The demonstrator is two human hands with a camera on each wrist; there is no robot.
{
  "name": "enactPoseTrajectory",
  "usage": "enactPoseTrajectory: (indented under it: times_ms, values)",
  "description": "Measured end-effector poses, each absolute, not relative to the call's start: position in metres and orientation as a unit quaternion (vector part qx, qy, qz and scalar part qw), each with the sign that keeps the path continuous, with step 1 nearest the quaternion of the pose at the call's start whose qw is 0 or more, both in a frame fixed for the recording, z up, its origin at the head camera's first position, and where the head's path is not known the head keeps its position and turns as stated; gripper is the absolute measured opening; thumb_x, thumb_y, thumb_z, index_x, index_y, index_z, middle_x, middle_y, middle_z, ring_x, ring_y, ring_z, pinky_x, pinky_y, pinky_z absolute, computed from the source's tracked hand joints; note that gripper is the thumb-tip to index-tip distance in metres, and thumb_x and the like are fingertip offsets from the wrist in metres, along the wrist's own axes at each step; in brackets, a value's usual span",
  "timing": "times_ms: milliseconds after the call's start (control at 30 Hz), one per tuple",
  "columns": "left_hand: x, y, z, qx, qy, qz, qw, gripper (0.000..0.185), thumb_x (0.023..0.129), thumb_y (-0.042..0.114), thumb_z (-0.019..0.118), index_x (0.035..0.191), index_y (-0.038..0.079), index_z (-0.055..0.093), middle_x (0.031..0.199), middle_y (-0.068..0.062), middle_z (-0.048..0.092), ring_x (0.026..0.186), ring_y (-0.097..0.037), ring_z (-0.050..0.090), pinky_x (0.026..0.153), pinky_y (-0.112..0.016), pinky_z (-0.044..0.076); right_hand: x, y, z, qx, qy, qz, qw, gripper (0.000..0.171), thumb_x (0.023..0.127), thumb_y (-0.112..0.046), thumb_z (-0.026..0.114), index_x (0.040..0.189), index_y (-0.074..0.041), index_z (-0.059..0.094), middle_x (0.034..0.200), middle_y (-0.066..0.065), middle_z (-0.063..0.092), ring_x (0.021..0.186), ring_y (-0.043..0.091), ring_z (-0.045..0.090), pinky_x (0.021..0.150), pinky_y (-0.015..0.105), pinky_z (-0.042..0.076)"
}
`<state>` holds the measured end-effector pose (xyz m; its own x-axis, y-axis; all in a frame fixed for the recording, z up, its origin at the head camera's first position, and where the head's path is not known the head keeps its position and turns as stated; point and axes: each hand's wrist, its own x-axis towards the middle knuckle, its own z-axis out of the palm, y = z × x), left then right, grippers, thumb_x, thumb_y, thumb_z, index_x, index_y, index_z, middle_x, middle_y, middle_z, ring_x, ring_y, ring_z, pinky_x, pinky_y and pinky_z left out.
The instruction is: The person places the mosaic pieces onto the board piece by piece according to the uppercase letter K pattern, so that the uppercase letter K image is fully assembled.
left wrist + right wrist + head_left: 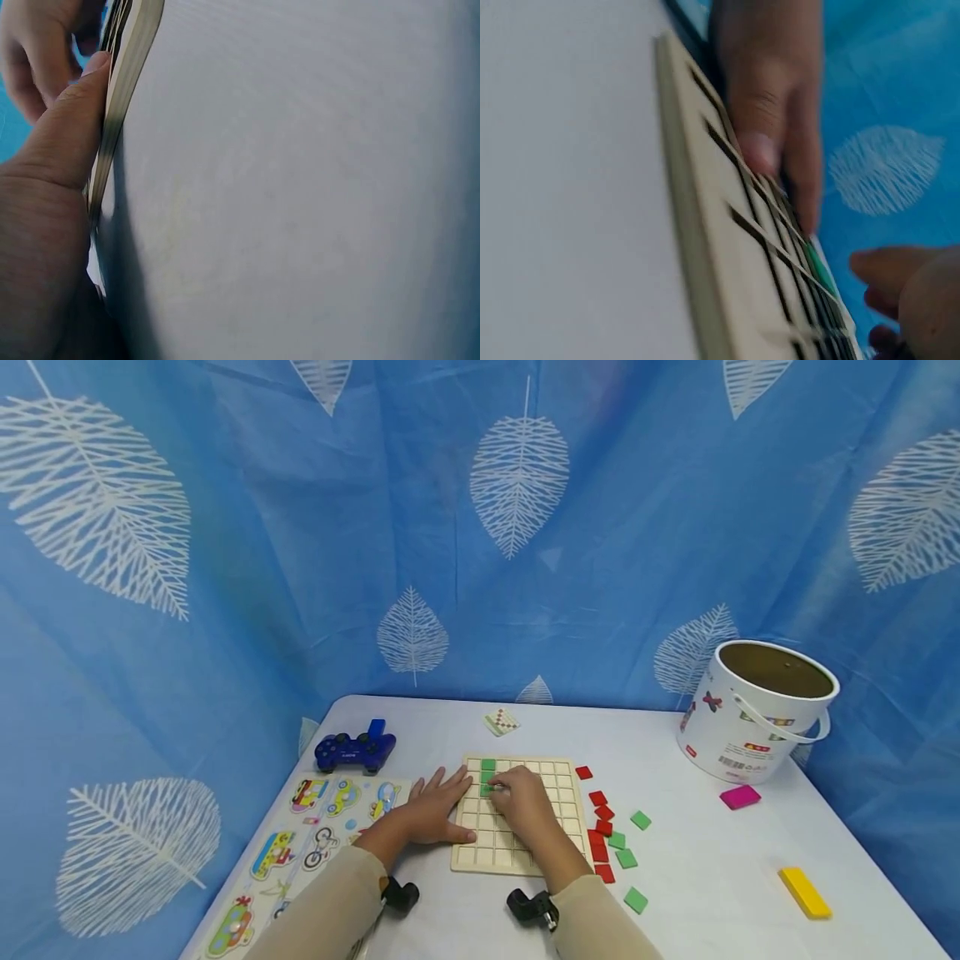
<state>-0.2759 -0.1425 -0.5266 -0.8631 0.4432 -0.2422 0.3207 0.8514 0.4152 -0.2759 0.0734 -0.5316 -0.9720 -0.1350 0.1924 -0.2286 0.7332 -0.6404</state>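
A wooden grid board [551, 806] lies on the white table [697, 860], with green tiles [488, 766] set in a column near its far left corner. My left hand [438, 806] lies flat with spread fingers on the board's left edge, and the thumb [67, 127] presses the board's rim [127, 60]. My right hand [504, 793] is over the board with curled fingertips pinching a green tile [486, 790] at a cell below the column. The right wrist view shows the board [720, 225] edge-on, a left hand finger [769, 112] and my right hand [907, 292].
Loose red tiles [602, 814] and green tiles [626, 858] lie right of the board. A white bucket [753, 710], a pink block [740, 797] and a yellow block [805, 892] are further right. A blue controller [355, 749], a vehicle puzzle [300, 843] and a small card [501, 722] lie left and behind.
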Motion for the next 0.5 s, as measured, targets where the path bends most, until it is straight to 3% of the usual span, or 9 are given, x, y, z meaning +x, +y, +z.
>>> enactPoseTrajectory:
  times_ms: [200,367,500]
  values:
    - [-0.277,-0.143,-0.527,0.200,0.947,0.188,0.168,0.112,0.083,0.075,0.073,0.169,0.023,0.023,0.178,0.002,0.009,0.164,-0.037,-0.001,0.127,-0.067,0.002,-0.263,0.137,-0.516,0.024,-0.923,0.375,0.079,0.021,0.096,-0.018,0.076,0.115,-0.012,0.077,0.116,0.006,0.070,0.105,0.025,0.067,0.093,0.047,0.056]
    - [-0.276,-0.144,-0.527,0.198,0.947,0.194,0.164,0.112,0.082,0.073,0.075,0.168,0.022,0.025,0.178,0.002,0.011,0.164,-0.038,0.001,0.127,-0.068,0.003,-0.254,0.211,-0.512,-0.054,-0.934,0.352,0.019,0.034,0.097,-0.023,0.074,0.128,-0.008,0.071,0.129,0.017,0.065,0.115,0.034,0.061,0.100,0.056,0.054]
    - [-0.275,-0.142,-0.527,0.193,0.947,0.195,0.166,0.112,0.082,0.074,0.075,0.168,0.024,0.025,0.178,0.002,0.011,0.164,-0.037,0.001,0.127,-0.067,0.003,-0.244,0.257,-0.514,-0.075,-0.942,0.327,-0.011,0.038,0.097,-0.025,0.073,0.130,-0.005,0.068,0.132,0.023,0.063,0.122,0.041,0.057,0.104,0.063,0.049]
